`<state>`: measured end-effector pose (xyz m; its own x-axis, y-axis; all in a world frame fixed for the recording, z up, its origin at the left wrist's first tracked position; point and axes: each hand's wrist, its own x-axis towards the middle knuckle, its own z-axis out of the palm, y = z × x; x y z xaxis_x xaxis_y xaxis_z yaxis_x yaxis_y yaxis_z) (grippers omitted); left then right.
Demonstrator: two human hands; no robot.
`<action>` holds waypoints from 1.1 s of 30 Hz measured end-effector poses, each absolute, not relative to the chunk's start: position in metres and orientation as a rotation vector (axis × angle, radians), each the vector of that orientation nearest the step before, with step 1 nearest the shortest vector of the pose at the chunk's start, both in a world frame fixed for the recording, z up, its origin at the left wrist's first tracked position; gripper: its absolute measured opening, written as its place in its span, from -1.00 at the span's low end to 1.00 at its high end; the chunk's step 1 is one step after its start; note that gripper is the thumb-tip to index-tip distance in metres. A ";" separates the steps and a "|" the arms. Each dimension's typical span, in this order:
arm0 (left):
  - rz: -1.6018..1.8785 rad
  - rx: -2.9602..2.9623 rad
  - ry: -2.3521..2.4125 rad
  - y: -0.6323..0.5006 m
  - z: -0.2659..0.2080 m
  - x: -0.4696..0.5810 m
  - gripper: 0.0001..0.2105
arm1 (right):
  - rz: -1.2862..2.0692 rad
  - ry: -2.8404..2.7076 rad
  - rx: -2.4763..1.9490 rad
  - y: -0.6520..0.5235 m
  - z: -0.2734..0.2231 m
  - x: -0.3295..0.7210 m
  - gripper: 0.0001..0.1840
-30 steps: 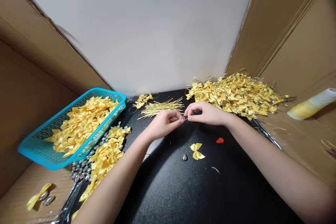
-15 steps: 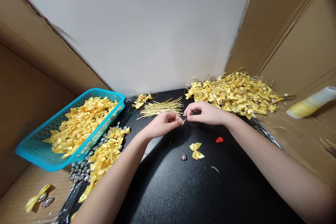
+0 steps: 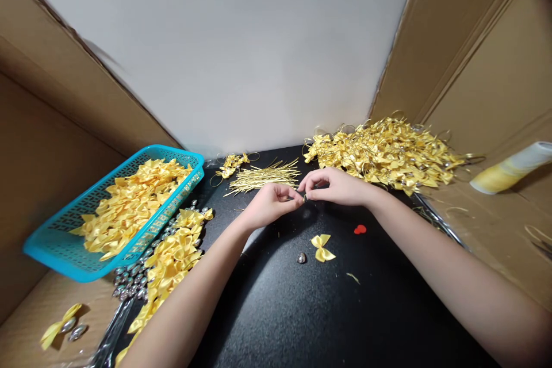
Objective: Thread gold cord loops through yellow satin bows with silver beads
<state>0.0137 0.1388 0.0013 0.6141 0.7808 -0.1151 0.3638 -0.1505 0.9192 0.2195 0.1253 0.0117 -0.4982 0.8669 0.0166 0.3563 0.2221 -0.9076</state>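
Fingertips close in on a gold cord (image 3: 305, 199).
The left hand (image 3: 274, 204) and right hand (image 3: 331, 186), both in narrow pinches on it, have come closer over the far half of the desk (image 3: 276, 310), leaving the cord mostly hidden. Mid-desk lie a satiny bow (image 3: 322, 248) and a shiny oval bead (image 3: 301, 257); straight metallic strands (image 3: 264, 177) lie near the far edge.
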 end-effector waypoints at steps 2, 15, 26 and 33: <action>0.493 1.764 0.962 0.140 0.000 0.012 -0.78 | 1.343 -1.900 -1.063 0.125 0.012 0.218 -0.93; 0.542 1.541 0.876 0.145 0.007 0.007 -0.82 | 1.820 -1.311 -0.917 0.122 0.001 0.204 -0.92; 0.567 1.598 0.801 0.146 0.007 0.005 -0.79 | 1.835 -1.094 -0.990 0.121 0.001 0.199 -0.90; 0.584 1.628 0.859 0.148 0.005 0.004 -0.69 | 1.968 -0.887 -0.838 0.120 -0.003 0.198 -0.88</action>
<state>0.0043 0.1476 0.0052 0.6087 0.7902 -0.0711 0.2243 -0.0854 0.9708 0.1977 0.1201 -0.0028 -0.4578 0.8577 -0.2341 -0.3926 -0.4313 -0.8123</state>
